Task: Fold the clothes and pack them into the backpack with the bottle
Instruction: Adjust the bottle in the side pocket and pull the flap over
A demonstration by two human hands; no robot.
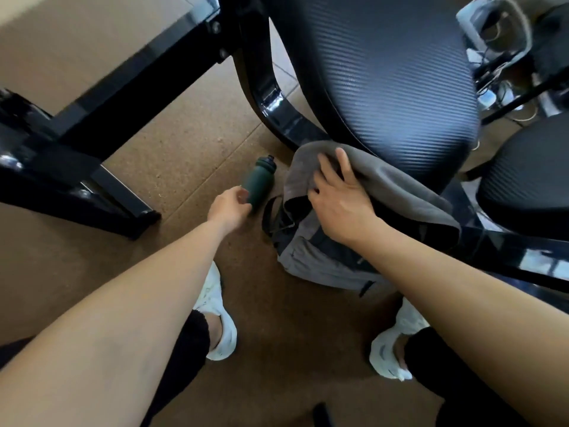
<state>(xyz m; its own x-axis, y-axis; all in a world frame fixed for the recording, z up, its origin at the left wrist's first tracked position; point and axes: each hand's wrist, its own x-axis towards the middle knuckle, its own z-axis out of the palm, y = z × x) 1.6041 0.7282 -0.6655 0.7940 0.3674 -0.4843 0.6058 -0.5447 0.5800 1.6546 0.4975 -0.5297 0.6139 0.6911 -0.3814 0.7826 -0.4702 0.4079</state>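
The grey garment [385, 186] is gripped in the right hand [341, 204] over the backpack [311, 260] for packing; the bottle [260, 180] is met by the left hand [229, 208], fingers' closure indiscernible.

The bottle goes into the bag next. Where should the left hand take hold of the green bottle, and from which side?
Round the straight green body of the bottle, below its narrower black cap, coming from its left, where the left hand reaches. The backpack and the cloth in the right hand crowd its right side.
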